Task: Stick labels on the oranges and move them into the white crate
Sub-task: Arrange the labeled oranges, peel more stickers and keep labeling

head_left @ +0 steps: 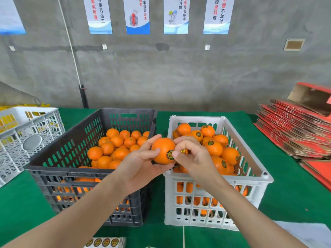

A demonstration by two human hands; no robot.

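1. At the bottom edge, a sheet of round labels (104,242) lies on the green table cover (295,194).
2. The left hand (141,167) holds an orange (163,149) in the air between the two crates, with its thumb and fingers spread around the fruit's left side.
3. The right hand (193,156) has its fingers curled inward, and its thumb tip touches the label (170,154) on the orange. I cannot tell whether the fingers pinch anything.
4. On the left is a black crate (59,140) holding unlabelled oranges (116,145).
5. Just beside it on the right is the white crate (215,183), which holds labelled oranges (215,149).
6. Farther out, a light grey crate (26,133) sits at the left and stacked red flat cartons (295,133) at the right.
7. Posters (138,15) hang on the concrete wall (179,77) behind.
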